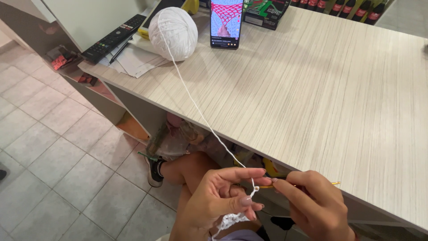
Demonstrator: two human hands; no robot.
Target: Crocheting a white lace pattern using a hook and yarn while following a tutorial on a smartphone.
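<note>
White yarn [196, 105] runs from a big round ball [173, 33] at the far edge of the counter [321, 98], slants across the pale wood-grain top, drops past its near edge and ends at the two hands held low in front of the seated person's bare knees. The left hand [223, 196] is closed in a pinch: thumb and fingertips grip a small piece of white crochet work [232, 219] that hangs beneath the palm, and the strand passes over the forefinger. The right hand [312, 203] is curled shut around a slim golden crochet hook [294, 185], whose tip meets the yarn just beside the left fingertips while its other end pokes out past the knuckles. Behind the ball, a phone [226, 22] stands propped upright, its screen showing a pink net-like pattern. To the left of the ball lie a black remote control [113, 38] and some loose papers [133, 60]. A row of dark bottles [343, 6] lines the far right corner. Pale floor tiles [58, 156] spread below.
</note>
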